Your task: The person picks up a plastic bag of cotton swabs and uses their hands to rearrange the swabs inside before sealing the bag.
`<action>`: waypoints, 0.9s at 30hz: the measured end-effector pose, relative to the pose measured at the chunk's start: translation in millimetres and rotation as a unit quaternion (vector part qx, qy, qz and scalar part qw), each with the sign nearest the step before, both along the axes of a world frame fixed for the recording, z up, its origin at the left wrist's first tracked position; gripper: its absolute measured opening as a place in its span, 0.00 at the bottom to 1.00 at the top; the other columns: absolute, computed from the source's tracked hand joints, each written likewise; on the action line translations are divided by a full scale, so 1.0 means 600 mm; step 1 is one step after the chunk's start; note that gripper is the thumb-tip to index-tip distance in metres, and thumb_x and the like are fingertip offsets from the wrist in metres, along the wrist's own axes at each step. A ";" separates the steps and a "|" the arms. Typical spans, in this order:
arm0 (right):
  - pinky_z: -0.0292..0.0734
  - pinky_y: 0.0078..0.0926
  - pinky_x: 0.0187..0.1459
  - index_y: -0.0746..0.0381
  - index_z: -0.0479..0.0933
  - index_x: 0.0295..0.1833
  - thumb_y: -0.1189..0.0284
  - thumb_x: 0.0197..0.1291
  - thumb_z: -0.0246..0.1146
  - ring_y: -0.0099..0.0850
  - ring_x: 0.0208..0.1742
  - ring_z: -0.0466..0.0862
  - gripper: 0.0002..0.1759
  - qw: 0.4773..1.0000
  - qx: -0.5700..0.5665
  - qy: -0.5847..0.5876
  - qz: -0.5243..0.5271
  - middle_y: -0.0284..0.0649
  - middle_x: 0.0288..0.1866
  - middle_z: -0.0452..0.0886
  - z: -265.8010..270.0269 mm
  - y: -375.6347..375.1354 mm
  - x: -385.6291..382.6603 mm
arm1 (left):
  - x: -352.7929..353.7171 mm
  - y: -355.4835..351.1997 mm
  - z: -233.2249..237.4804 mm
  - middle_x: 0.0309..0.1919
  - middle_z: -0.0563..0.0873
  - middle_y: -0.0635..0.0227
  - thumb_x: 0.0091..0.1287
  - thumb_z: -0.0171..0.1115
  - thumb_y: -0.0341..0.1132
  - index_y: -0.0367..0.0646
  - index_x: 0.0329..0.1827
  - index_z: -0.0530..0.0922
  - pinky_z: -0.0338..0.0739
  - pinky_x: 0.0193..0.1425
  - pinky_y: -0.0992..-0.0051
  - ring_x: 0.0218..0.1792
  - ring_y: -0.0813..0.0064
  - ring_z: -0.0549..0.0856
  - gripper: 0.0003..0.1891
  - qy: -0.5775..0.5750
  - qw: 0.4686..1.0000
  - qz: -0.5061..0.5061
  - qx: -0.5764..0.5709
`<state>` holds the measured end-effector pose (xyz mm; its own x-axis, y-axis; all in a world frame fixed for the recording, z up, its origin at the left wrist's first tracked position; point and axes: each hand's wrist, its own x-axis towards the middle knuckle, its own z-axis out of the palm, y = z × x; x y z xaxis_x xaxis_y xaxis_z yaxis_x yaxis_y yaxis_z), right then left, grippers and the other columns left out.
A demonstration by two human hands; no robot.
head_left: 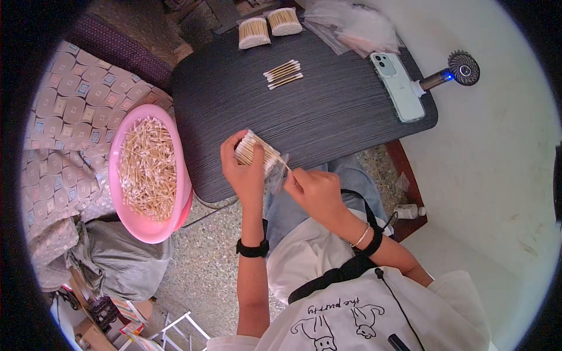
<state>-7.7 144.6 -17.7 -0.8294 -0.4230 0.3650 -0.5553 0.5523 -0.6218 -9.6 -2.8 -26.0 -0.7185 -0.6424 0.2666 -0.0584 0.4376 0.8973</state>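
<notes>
My left hand (244, 169) is wrapped round a bundle of cotton swabs (250, 151) at the table's near edge, the thumb lying across the sticks. Clear plastic bag film (276, 180) hangs at the bundle's lower right end. How far the film covers the swabs is hard to see. At the same end, my right hand (315, 190) has its thumb and fingers pinched together on a single cotton swab (285, 164), which slants toward the bundle. Several loose cotton swabs (283, 71) lie farther up on the dark table (222, 88).
A pink basin (114, 169) full of cotton swabs stands at the left. Two filled swab packs (254, 33) and a pile of clear plastic bags (354, 28) lie along the far edge. A phone (404, 96) and a small fan (462, 68) are at the right, beside a wall.
</notes>
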 end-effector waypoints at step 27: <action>0.76 0.27 0.32 0.59 0.82 0.41 0.64 0.50 0.67 0.33 0.31 0.82 0.14 0.982 -0.041 -0.069 0.173 0.34 0.34 0.81 -0.003 0.000 -0.101 | 0.007 -0.013 0.000 0.45 0.80 0.64 0.55 0.63 0.25 0.38 0.47 0.78 0.71 0.55 0.74 0.47 0.72 0.79 0.15 -0.024 0.999 -0.034 0.001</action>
<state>-68.4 144.4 -19.8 -0.6854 -0.6613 0.3048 -0.6084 0.2900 -0.7388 -5.3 -10.4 -26.1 -0.7724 -0.5925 0.2287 -0.0721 0.4396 0.8953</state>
